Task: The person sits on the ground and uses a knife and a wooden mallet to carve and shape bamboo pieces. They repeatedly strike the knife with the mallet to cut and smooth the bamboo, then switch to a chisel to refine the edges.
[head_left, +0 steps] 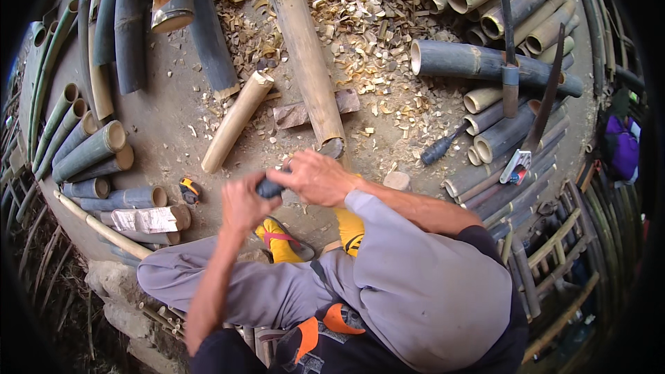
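In front of my lap, my left hand [242, 202] and my right hand [315, 176] close together round a dark, rounded piece [269, 188]. It looks like a short handle or tube; my fingers and some blur hide its kind. Just beyond my right hand lies the near end of a thick, peeled bamboo pole [305, 55], running away from me across a reddish brick [291, 115]. A shorter pale bamboo length [237, 122] rests on the ground to its left. A dark-handled tool [438, 151] lies on the ground to the right of my hands.
Shavings and chips [374, 62] cover the ground ahead. Cut bamboo tubes [104, 145] lie at the left, and more bamboo [478, 62] is piled at the right. On that pile rest a long-bladed knife [510, 83] and a saw [544, 111]. A tape measure [189, 191] is at my left.
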`<action>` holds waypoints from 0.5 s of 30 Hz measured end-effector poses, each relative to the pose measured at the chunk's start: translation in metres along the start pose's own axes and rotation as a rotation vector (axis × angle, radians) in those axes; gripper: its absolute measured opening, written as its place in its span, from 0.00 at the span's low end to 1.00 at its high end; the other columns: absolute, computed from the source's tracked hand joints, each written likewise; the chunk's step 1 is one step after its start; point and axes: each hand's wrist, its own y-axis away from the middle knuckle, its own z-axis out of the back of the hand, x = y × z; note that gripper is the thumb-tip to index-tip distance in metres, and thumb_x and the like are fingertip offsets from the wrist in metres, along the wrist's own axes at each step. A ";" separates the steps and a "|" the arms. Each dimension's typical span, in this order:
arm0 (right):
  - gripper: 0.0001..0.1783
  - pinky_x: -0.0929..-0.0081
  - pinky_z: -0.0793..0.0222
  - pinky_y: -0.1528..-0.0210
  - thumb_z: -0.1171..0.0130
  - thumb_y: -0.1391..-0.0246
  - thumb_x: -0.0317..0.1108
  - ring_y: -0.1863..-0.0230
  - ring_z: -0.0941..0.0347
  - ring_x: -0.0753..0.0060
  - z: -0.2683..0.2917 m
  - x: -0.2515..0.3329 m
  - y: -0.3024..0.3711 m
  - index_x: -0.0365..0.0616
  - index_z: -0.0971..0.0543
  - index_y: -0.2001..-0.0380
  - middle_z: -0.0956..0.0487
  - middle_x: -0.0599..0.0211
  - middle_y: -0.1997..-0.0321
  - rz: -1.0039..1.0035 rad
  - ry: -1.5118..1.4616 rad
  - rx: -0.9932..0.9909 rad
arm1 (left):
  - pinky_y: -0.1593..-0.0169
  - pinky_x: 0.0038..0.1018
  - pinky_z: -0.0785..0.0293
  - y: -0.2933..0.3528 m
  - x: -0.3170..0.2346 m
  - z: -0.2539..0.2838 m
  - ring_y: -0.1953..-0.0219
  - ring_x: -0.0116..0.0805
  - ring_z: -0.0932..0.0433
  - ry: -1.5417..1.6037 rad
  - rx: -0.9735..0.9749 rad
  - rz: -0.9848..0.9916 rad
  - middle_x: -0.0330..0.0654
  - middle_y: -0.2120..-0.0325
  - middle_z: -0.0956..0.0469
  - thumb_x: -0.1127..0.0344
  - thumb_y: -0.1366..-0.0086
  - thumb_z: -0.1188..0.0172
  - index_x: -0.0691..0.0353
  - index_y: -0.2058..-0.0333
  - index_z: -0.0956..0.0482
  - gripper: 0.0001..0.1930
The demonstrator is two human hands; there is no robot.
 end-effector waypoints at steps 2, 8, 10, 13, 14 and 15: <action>0.19 0.56 0.30 0.57 0.46 0.52 0.27 0.61 0.26 0.52 -0.006 0.004 0.003 0.45 0.30 0.53 0.24 0.56 0.67 0.033 -0.014 0.020 | 0.64 0.35 0.21 0.013 0.002 -0.003 0.74 0.43 0.19 -0.068 0.010 0.085 0.46 0.77 0.18 0.62 0.64 0.32 0.57 0.68 0.16 0.18; 0.34 0.58 0.29 0.54 0.39 0.60 0.20 0.57 0.27 0.47 0.014 -0.003 -0.004 0.45 0.32 0.45 0.25 0.50 0.63 -0.133 -0.346 -0.430 | 0.68 0.37 0.23 -0.080 -0.055 0.059 0.75 0.47 0.20 -0.496 0.237 -0.303 0.45 0.79 0.21 0.65 0.64 0.36 0.58 0.74 0.19 0.13; 0.33 0.56 0.30 0.55 0.39 0.60 0.20 0.56 0.27 0.45 0.019 -0.005 -0.003 0.44 0.32 0.46 0.25 0.49 0.62 -0.286 -0.389 -0.513 | 0.70 0.37 0.23 -0.116 -0.072 0.060 0.78 0.47 0.21 -0.623 0.352 -0.439 0.47 0.82 0.22 0.66 0.64 0.38 0.60 0.77 0.19 0.11; 0.30 0.52 0.31 0.57 0.40 0.58 0.21 0.57 0.29 0.38 0.023 0.002 -0.017 0.42 0.34 0.48 0.27 0.44 0.60 -0.350 -0.383 -0.594 | 0.72 0.38 0.23 -0.139 -0.078 0.069 0.78 0.47 0.21 -0.717 0.424 -0.566 0.48 0.83 0.22 0.67 0.63 0.38 0.62 0.78 0.18 0.10; 0.30 0.51 0.31 0.57 0.41 0.57 0.21 0.57 0.29 0.37 0.019 0.005 -0.017 0.43 0.35 0.48 0.27 0.44 0.59 -0.381 -0.367 -0.599 | 0.72 0.38 0.23 -0.140 -0.077 0.063 0.78 0.47 0.21 -0.723 0.434 -0.615 0.48 0.84 0.22 0.67 0.63 0.38 0.62 0.78 0.18 0.10; 0.29 0.51 0.31 0.57 0.41 0.57 0.21 0.57 0.29 0.36 0.016 0.008 -0.018 0.43 0.36 0.49 0.28 0.43 0.59 -0.410 -0.351 -0.603 | 0.72 0.38 0.23 -0.139 -0.074 0.063 0.78 0.47 0.20 -0.674 0.445 -0.593 0.48 0.83 0.22 0.67 0.63 0.38 0.62 0.77 0.18 0.10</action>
